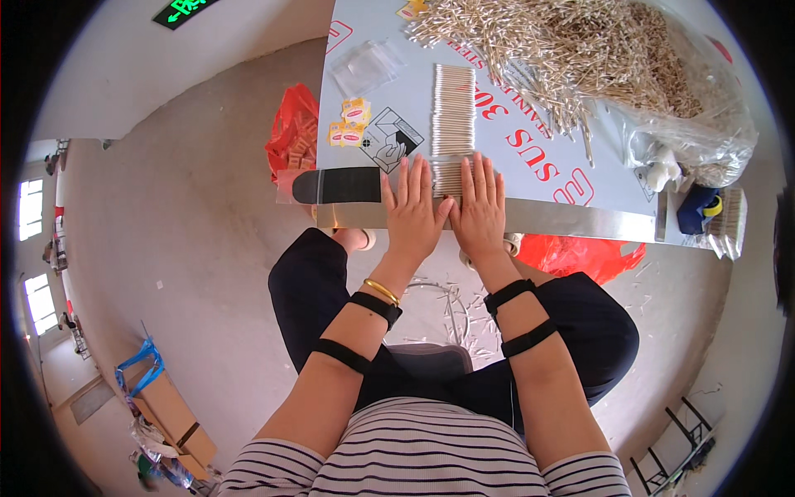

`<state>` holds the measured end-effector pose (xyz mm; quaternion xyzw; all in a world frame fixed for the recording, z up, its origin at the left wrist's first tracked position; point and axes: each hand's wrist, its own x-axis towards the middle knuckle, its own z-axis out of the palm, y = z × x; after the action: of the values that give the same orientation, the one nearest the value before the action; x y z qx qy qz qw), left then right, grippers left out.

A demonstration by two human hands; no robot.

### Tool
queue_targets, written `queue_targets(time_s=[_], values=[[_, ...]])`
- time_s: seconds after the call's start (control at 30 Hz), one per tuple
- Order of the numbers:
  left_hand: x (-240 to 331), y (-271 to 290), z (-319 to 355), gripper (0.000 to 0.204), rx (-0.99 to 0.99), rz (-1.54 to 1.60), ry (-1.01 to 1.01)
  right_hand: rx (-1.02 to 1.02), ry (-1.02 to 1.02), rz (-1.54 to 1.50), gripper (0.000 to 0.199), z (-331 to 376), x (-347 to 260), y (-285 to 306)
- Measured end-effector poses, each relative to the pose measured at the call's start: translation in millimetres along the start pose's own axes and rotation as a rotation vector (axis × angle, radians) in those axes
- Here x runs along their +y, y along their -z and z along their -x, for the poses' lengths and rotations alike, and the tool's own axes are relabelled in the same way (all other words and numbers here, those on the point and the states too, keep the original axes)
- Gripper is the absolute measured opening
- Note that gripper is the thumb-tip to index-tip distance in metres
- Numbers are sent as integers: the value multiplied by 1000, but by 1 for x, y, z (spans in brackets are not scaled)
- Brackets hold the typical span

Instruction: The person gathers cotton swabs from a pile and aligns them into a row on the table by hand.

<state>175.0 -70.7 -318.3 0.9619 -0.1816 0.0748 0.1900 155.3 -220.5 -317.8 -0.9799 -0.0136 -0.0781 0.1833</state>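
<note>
My left hand (410,211) lies flat near the front edge of the table, fingers stretched forward and together. Beside it my right hand (480,207) rests the same way, and the two thumbs meet or nearly meet. Between the hands is the near part of a row of cotton swabs (454,108), laid side by side in a neat column that runs away from me. Both hands touch or border the swab ends there; the fingers partly hide them. Left of my left hand lies a flat black strip with a rounded end (339,185).
A large heap of loose cotton swabs (571,58) spills from a clear plastic bag (712,137) at the far right. Small yellow cards (349,124) and clear little bags (368,68) lie left. Red bags (298,132) hang left and below (571,255). Swabs litter the floor.
</note>
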Motion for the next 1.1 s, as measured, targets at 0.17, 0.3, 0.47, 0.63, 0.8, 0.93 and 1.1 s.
queue_targets(time_s=[0.17, 0.3, 0.47, 0.63, 0.8, 0.93, 1.1], values=[[-1, -2, 1, 84, -78, -36, -19, -14, 5, 10, 73, 1, 2, -2], [-2, -3, 1, 87, -72, -17, -56, -12, 6, 20, 75, 2, 1, -4], [-4, -3, 2, 88, -59, 1, -72, -19, 3, 17, 77, 3, -3, -7], [-3, -4, 1, 89, -63, -19, -70, -5, 7, 20, 78, 3, -2, -9], [-5, -4, 1, 82, -48, 15, -66, 17, 12, 28, 79, 3, -3, -9], [-15, 2, -2, 72, 77, 366, 3, -3, 10, 55, 82, 3, -6, -9], [-75, 50, -4, 59, 247, 259, 43, -16, -9, 74, 87, 3, -11, -10]])
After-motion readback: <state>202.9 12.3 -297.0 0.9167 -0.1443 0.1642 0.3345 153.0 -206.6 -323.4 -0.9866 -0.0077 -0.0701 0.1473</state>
